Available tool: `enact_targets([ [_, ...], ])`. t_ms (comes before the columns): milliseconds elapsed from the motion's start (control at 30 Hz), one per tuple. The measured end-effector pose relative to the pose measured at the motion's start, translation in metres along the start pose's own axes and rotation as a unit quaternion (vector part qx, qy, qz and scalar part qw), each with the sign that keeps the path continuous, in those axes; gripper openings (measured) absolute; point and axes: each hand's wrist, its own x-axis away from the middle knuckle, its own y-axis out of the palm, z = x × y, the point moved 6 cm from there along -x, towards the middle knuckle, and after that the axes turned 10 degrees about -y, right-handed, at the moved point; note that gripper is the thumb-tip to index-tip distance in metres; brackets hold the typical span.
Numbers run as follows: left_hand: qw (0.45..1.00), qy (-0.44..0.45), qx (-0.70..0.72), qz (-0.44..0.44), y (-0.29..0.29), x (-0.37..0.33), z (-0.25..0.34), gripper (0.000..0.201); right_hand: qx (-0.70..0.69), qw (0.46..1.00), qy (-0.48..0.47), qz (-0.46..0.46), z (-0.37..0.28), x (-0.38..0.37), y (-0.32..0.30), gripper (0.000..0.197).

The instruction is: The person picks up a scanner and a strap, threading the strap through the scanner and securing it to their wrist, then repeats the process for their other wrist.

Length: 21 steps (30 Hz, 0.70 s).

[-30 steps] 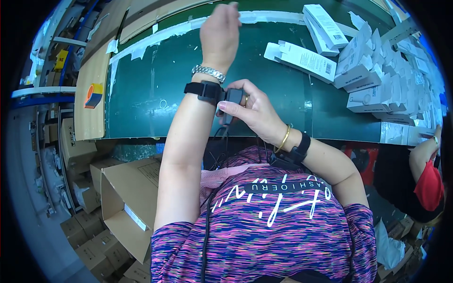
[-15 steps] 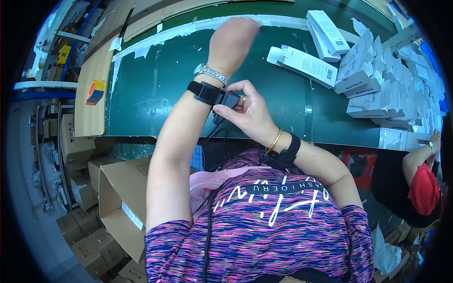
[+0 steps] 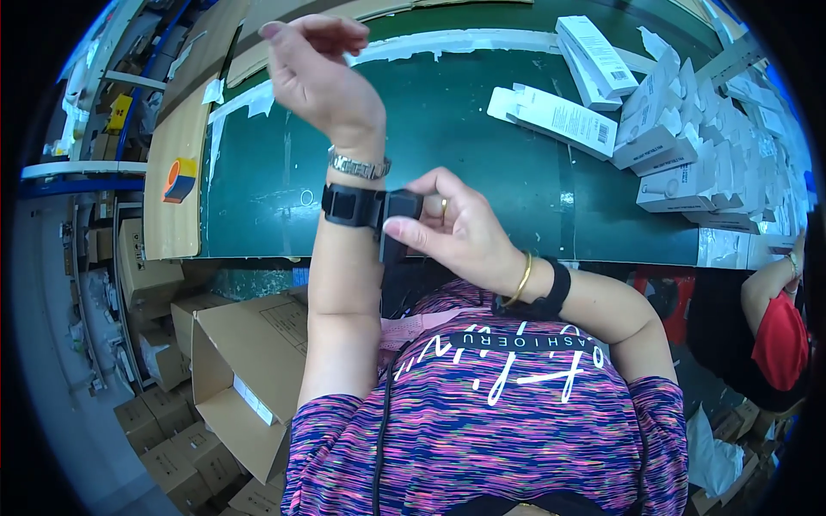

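My left hand is raised over the far left of the green table. Its thumb and fingers are apart, with nothing between them. A silver watch-like metal band circles its wrist, and just below sits a black wrist strap with a buckle. From the strap's inner side a small black box-shaped device sticks out. My right hand pinches that device between thumb and index finger; a ring and a gold bangle show on it. Another black strap goes round my right forearm.
White boxes lie on the green table, with several open-flapped ones stacked at right. An orange tape roll rests on a wooden board at left. An open cardboard carton stands below. A co-worker's arm is at far right.
My left forearm has turned and moved to the left, and its fingers have spread from a curled, blurred pose. My right hand keeps its pinch on the black device.
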Motion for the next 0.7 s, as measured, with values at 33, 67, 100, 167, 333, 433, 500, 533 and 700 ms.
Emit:
enact_targets([
  [33, 0.993, 0.093, -0.074, -0.01, 0.007, 0.008, 0.019, 0.044, -0.034, 0.999, 0.007, 0.003, 0.004, 0.002, 0.003, 0.048],
  [67, 0.972, 0.185, -0.147, -0.021, 0.015, 0.014, 0.033, 0.044, -0.034, 0.999, 0.007, 0.005, 0.004, 0.0, 0.004, 0.048],
  [100, 0.972, 0.181, -0.147, -0.019, 0.017, 0.013, 0.035, 0.044, -0.019, 0.999, -0.038, 0.001, 0.0, -0.002, 0.004, 0.046],
  [167, 0.881, 0.337, -0.325, -0.068, 0.039, 0.028, 0.045, 0.043, 0.013, 0.992, -0.124, -0.005, -0.009, -0.002, 0.001, 0.042],
  [333, 0.92, -0.014, -0.322, -0.223, 0.03, 0.04, 0.017, 0.038, 0.238, 0.954, -0.179, -0.04, -0.057, 0.019, -0.036, 0.026],
  [433, 0.815, -0.24, -0.398, -0.345, -0.003, 0.102, 0.006, 0.038, 0.181, 0.983, 0.015, -0.03, -0.09, 0.078, -0.09, 0.017],
  [500, 0.67, -0.359, -0.481, -0.436, -0.017, 0.157, 0.011, 0.032, 0.228, 0.956, 0.178, -0.042, -0.096, 0.135, -0.126, 0.013],
  [533, 0.635, -0.34, -0.482, -0.498, -0.024, 0.181, 0.014, 0.026, 0.26, 0.938, 0.229, -0.019, -0.085, 0.162, -0.141, 0.01],
  [700, 0.596, -0.306, -0.49, -0.557, -0.069, 0.252, 0.01, 0.022, 0.323, 0.926, 0.176, -0.087, 0.037, 0.282, -0.167, 0.009],
])
